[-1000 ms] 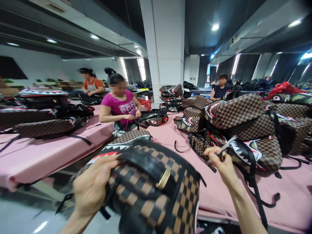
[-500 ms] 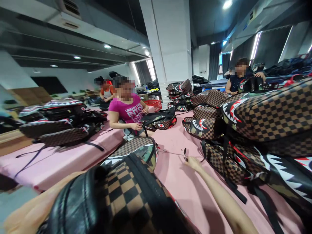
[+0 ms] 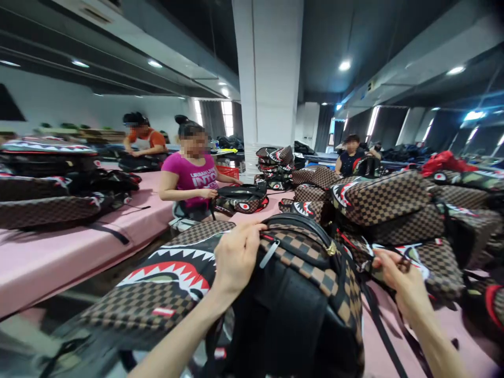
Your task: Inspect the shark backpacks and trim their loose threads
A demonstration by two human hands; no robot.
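Observation:
A brown checkered backpack (image 3: 303, 294) with a black back panel stands upright right in front of me. My left hand (image 3: 236, 257) is closed on its top edge, beside a silver zipper pull (image 3: 269, 253). My right hand (image 3: 401, 278) is closed on a dark strap (image 3: 376, 310) at the bag's right side; something small and dark shows at its fingertips, which I cannot make out. Another checkered backpack with a shark-mouth print (image 3: 165, 289) lies flat to the left, under my left forearm.
A pile of shark-print backpacks (image 3: 394, 205) rises on the pink table (image 3: 452, 325) at right. More bags (image 3: 59, 194) lie on the pink table at left. A person in a pink shirt (image 3: 191, 173) works across from me; two more people sit farther back. A white pillar (image 3: 268, 79) stands behind.
The backpack has been turned upright with its black back panel toward me. My left hand moved to its top edge. My right hand came back from the table and took the strap.

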